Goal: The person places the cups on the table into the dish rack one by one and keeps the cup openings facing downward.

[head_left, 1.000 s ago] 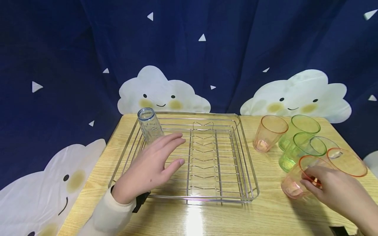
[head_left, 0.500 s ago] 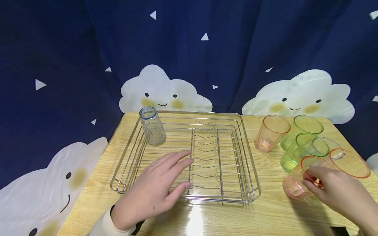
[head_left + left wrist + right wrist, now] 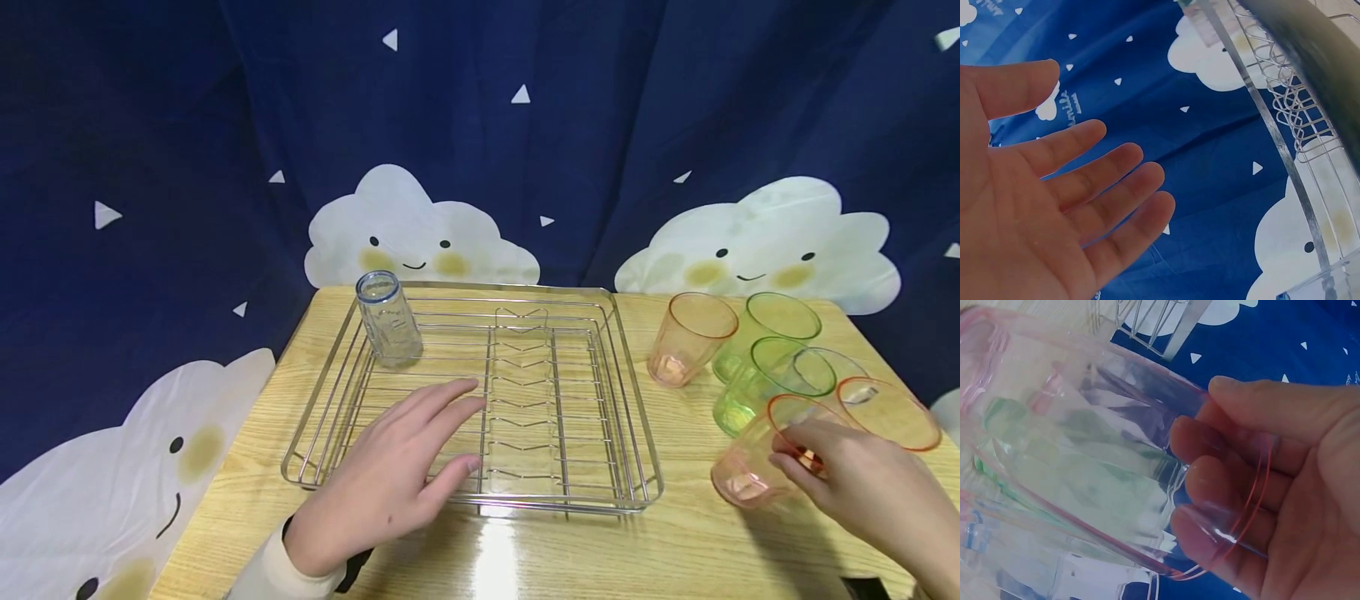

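Observation:
My right hand [image 3: 862, 479] grips a clear pinkish-orange tumbler [image 3: 738, 475] by its red rim at the right of the table. In the right wrist view, the thumb stays outside the tumbler [image 3: 1054, 456] while fingers reach inside its wall. Whether its base touches the table I cannot tell. Fingers spread and loosely bent, my left hand [image 3: 390, 479] hovers over the front left of a wire dish rack [image 3: 570, 505]; its palm [image 3: 1022, 244] holds nothing. A clear bluish glass [image 3: 393, 329] stands in the rack's back left corner.
Beyond the held tumbler stand another orange tumbler [image 3: 682, 346], green tumblers [image 3: 776, 325] and a red-rimmed one [image 3: 892, 417], crowded close. A pale-rimmed tumbler [image 3: 840, 371] is partly hidden among them. A dark blue curtain [image 3: 465, 100] hangs behind the wooden table [image 3: 517, 558].
My left hand has drawn back from the bluish glass toward the rack's front edge. The right hand keeps its grip, and the tumbler's base has shifted slightly left. The head view has shifted a little.

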Action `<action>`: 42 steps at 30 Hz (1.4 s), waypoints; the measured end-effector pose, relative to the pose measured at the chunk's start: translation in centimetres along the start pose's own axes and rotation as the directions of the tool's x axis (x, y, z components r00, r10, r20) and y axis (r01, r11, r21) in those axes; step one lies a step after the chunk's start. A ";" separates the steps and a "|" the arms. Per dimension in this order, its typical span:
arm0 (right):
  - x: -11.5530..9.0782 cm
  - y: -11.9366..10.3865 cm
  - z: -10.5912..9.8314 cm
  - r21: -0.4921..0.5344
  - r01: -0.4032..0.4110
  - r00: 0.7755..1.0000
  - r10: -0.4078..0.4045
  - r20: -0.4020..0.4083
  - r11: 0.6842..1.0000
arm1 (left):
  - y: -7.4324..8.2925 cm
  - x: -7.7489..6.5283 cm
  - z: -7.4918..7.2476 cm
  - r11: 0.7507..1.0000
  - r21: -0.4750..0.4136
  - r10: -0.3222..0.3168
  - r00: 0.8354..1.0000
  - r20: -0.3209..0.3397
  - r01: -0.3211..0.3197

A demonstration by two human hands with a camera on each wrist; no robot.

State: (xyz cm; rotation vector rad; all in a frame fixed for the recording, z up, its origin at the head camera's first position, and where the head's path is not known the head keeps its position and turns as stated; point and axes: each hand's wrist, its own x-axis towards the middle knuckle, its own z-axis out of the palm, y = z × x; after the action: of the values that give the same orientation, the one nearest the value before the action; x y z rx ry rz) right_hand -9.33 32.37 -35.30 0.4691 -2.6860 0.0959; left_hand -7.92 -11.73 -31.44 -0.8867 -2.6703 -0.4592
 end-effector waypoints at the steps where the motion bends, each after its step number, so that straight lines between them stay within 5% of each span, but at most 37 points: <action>1: 0.0 0.0 -0.1 -0.004 -0.002 1.000 0.002 0.002 1.000 | 0.0 0.0 0.0 1.000 0.004 -0.007 1.000 0.004 0.007; 13: 0.6 -0.6 -1.7 0.038 0.089 0.987 -0.083 -0.136 0.995 | -0.2 0.0 0.2 1.000 0.008 -0.006 1.000 0.016 0.006; 24: 1.9 -2.0 -3.8 0.161 0.231 0.933 -0.172 -0.317 0.960 | -0.6 0.1 0.5 1.000 0.031 0.004 1.000 0.002 -0.004; 33: 2.9 -2.7 -4.0 0.249 0.254 0.897 -0.131 -0.422 0.935 | -0.7 0.2 0.6 1.000 0.017 0.009 1.000 -0.001 -0.009; 42: 3.4 -2.6 -3.8 0.330 0.219 0.889 -0.049 -0.455 0.918 | -1.2 0.3 0.3 1.000 0.020 -0.014 1.000 -0.009 0.014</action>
State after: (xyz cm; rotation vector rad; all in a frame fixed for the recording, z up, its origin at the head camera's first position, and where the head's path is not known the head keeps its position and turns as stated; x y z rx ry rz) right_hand -9.90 29.42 -30.47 0.6612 -2.1782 0.6093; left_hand -8.94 -12.39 -31.83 -0.8589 -2.6697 -0.4372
